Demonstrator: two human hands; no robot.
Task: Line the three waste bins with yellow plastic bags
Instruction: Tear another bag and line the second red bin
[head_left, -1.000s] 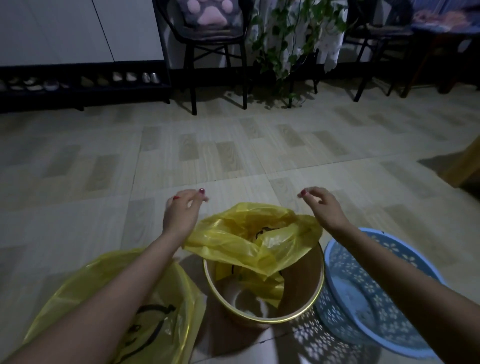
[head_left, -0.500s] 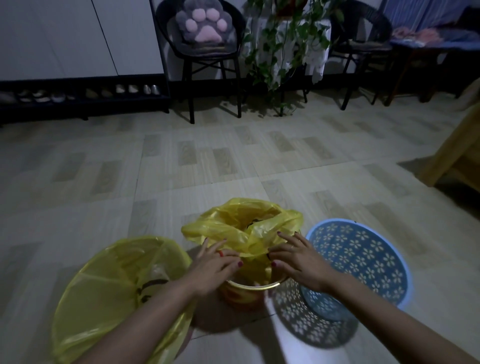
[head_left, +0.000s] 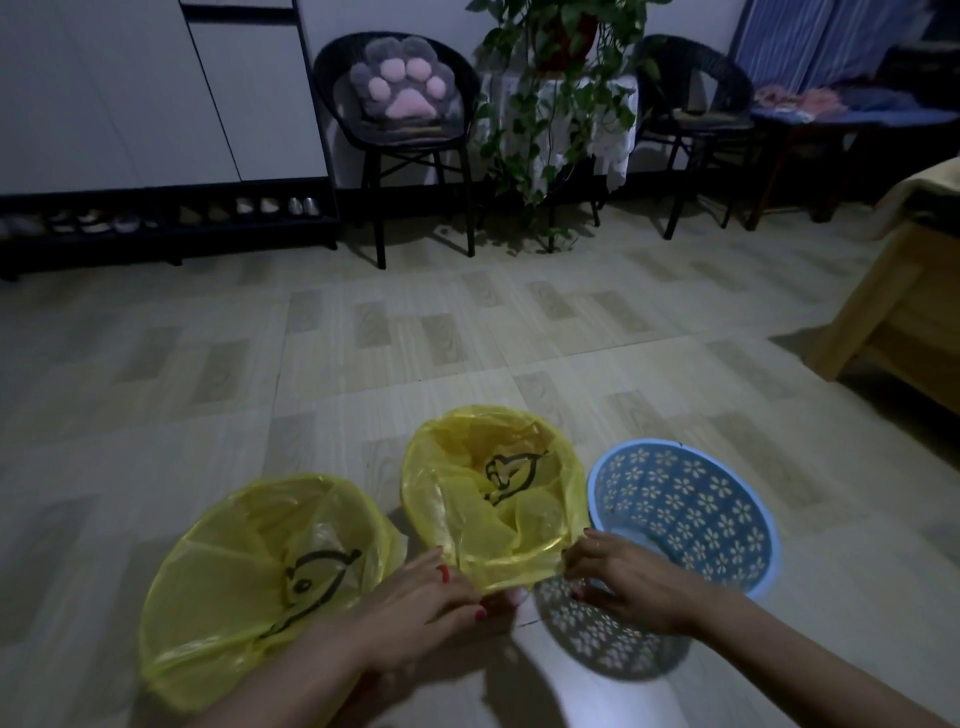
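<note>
On the tiled floor (head_left: 363, 353), both hands pinch the near edge of the yellow plastic bag (head_left: 493, 499) draped over the middle bin: left hand (head_left: 426, 608), right hand (head_left: 628, 582). A bagged bin (head_left: 260, 577) stands left, an unlined blue perforated bin (head_left: 685, 514) right.

Three bins stand in a row low in the frame: the left bin (head_left: 260, 587) and middle bin (head_left: 493, 493) each wear a yellow bag (head_left: 498, 566) with black print, while the blue flower-cutout bin (head_left: 685, 514) at right is bare.
</note>
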